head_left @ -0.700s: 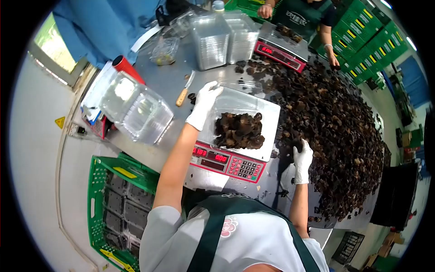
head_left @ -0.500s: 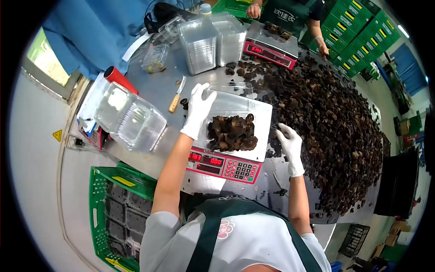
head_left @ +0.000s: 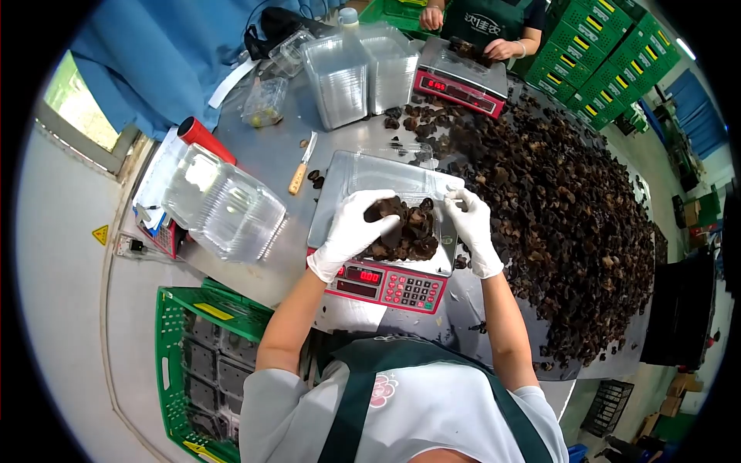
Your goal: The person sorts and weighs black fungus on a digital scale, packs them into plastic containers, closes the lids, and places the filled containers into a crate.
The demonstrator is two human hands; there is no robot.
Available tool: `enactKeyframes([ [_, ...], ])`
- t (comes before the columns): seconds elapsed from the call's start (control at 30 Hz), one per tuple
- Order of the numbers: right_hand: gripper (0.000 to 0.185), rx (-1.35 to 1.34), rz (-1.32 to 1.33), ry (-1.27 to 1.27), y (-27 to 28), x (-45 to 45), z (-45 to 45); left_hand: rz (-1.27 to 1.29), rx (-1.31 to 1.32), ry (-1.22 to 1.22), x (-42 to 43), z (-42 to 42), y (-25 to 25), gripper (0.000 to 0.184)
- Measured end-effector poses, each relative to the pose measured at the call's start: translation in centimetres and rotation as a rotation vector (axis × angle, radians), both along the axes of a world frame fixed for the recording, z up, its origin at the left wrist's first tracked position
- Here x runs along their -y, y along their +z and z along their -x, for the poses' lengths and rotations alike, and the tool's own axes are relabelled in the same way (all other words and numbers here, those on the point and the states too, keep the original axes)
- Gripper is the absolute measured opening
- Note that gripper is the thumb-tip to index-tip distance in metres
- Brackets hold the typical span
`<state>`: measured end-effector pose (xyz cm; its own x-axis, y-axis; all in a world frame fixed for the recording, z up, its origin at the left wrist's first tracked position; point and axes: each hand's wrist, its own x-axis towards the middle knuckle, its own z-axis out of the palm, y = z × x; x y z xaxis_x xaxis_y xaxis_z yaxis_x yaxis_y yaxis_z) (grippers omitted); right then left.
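Dark brown wood ear mushrooms [head_left: 413, 231] fill a clear plastic tray on the weighing scale [head_left: 328, 204]. My white-gloved left hand [head_left: 349, 231] reaches over the tray's left side, thumb and fingers closed round some of the mushrooms. At the tray's right edge is my gloved right hand [head_left: 475, 231], its thumb and fingertips drawn together; whatever they pinch is too small to make out. The tray's clear lid [head_left: 394, 171] lies folded back behind the mushrooms. My left hand covers part of the scale's red display.
A large heap of wood ears [head_left: 571, 231] spreads over the table's right side. Left are a wooden-handled knife [head_left: 299, 176] and empty clear boxes [head_left: 224, 201]. Tray stacks [head_left: 336, 81] stand behind. Across the table, a co-worker's hand [head_left: 503, 50] is over another scale [head_left: 459, 89].
My left hand has come down from the lid onto the mushrooms. My right hand has moved from beside the heap up and left to the tray's edge. The co-worker's hand has moved over their scale.
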<state>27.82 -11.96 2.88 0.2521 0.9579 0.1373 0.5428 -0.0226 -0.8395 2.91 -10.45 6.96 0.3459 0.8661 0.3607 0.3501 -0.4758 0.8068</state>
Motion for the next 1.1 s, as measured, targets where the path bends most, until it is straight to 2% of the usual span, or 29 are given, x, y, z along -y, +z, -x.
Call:
enactKeyframes([
  [0.07, 0.023, -0.003, -0.006, -0.004, -0.2, 0.0, -0.6, 0.255, 0.172, 0.079, 0.7, 0.0, 1.5, 0.037],
  [0.13, 0.027, 0.193, -0.015, 0.081, 1.2, 0.2, -0.1, 0.324, 0.22, 0.086, 0.4, 0.4, 0.4, 0.035],
  [0.17, 0.032, 0.233, 0.026, 0.138, 1.1, 0.0, 0.0, 0.157, 0.016, 0.048, 0.1, 0.5, -0.4, 0.034],
  [0.2, 0.032, 0.293, -0.149, 0.25, 1.0, -0.3, 0.3, -0.012, -0.187, 0.013, -0.1, 0.6, -1.3, 0.033],
  [0.23, 0.032, 0.36, -0.032, 0.317, 1.5, -0.5, 0.7, -0.204, -0.448, 0.088, 0.6, 0.5, -2.3, 0.032],
  [0.27, 0.032, 0.427, 0.086, 0.384, 2.1, -0.7, 1.2, -0.148, -0.519, 0.073, 0.9, 0.3, -3.3, 0.035],
  [0.3, 0.03, 0.47, 0.223, 0.401, 3.0, -1.0, 1.9, -0.183, -0.481, 0.078, 1.0, 0.1, -3.5, 0.035],
  [0.33, 0.03, 0.468, 0.218, 0.405, 2.8, -1.1, 1.9, -0.22, -0.445, 0.082, 1.1, 0.1, -3.6, 0.036],
  [0.4, 0.027, 0.64, 0.042, 0.396, 1.9, -1.5, 1.6, -0.188, -0.406, 0.075, 0.9, 0.2, -3.6, 0.04],
  [0.43, 0.02, 0.624, -0.114, 0.368, 1.7, -1.3, 1.6, -0.166, -0.355, 0.079, 0.9, 0.4, -3.5, 0.041],
  [0.53, 0.013, 0.663, -0.182, 0.291, 0.8, -1.1, 1.0, -0.204, -0.288, 0.118, 0.7, 0.9, -3.0, 0.038],
  [0.6, 0.01, 0.633, -0.226, 0.267, 0.7, -0.7, 1.0, 0.006, 0.056, 0.119, 0.3, 1.3, -2.8, 0.034],
  [0.63, 0.01, 0.565, -0.246, 0.219, 1.0, -0.5, 1.2, -0.047, 0.034, 0.183, 0.3, 1.6, -2.1, 0.029],
  [0.73, 0.011, 0.363, -0.268, 0.13, 1.5, 0.3, 0.2, 0.082, 0.111, 0.276, -0.9, 2.7, -1.9, 0.027],
  [0.77, 0.012, 0.191, -0.18, 0.066, 1.9, 1.3, -0.7, 0.028, 0.127, 0.31, -2.7, 3.8, -3.5, 0.028],
  [0.8, 0.013, 0.021, -0.086, 0.001, 2.3, 2.7, -1.9, 0.115, 0.187, 0.326, -3.5, 4.1, -4.3, 0.027],
  [0.87, 0.013, -0.063, -0.013, 0.001, 2.6, 5.7, -4.5, 0.222, 0.209, 0.277, -4.6, 4.9, -4.3, 0.029],
  [0.93, 0.011, -0.007, 0.139, -0.059, 2.1, 9.6, -8.1, 0.318, 0.27, 0.262, -5.6, 5.1, -4.6, 0.031],
  [1.0, 0.011, -0.059, 0.219, -0.099, 2.4, 14.1, -10.8, 0.418, 0.332, 0.242, -6.4, 4.8, -4.9, 0.033],
  [1.1, 0.007, -0.11, 0.281, -0.337, 0.7, 19.7, -15.2, 0.541, 0.414, 0.225, -7.0, 4.2, -4.7, 0.037],
])
